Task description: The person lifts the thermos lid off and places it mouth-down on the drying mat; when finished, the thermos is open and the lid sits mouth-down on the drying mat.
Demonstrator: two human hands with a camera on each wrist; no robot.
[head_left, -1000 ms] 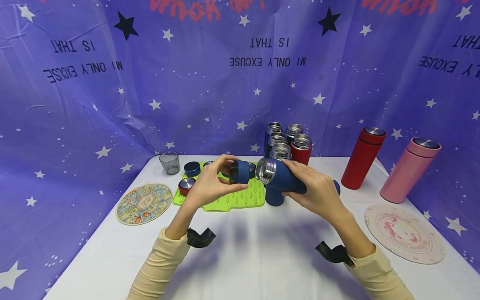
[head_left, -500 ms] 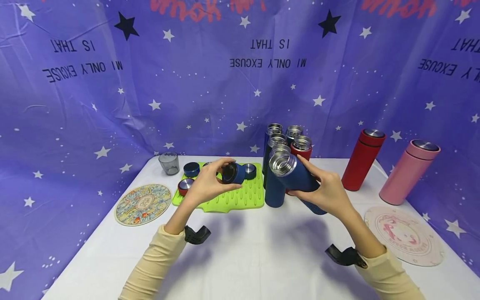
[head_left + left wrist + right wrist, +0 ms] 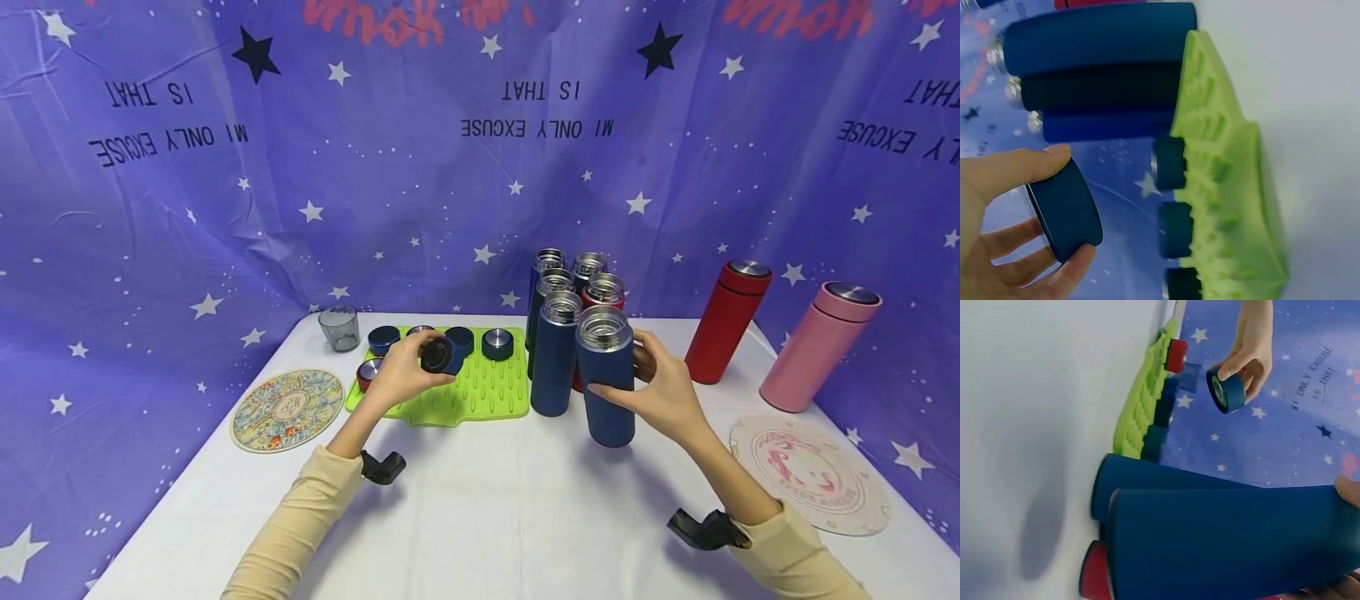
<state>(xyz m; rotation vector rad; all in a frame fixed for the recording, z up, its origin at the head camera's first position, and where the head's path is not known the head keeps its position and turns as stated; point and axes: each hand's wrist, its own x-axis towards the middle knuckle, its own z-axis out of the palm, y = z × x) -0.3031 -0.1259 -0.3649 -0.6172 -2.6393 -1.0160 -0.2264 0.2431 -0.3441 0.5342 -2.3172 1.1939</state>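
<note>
Pinches a blue lid between thumb and fingers of the left hand, tilted, higher than the green mat. Grips an uncapped bottle with the right hand, nearly upright, just clear of the table. Beyond the left hand, other lids on the mat; farther out, a cup. Left of the right hand, uncapped flasks; to its right, a red flask and a pink flask.

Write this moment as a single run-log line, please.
left hand: holds blue lid above green mat | right hand: grips uncapped blue bottle | blue lid and blue bottle: apart | red lid: on mat
</note>
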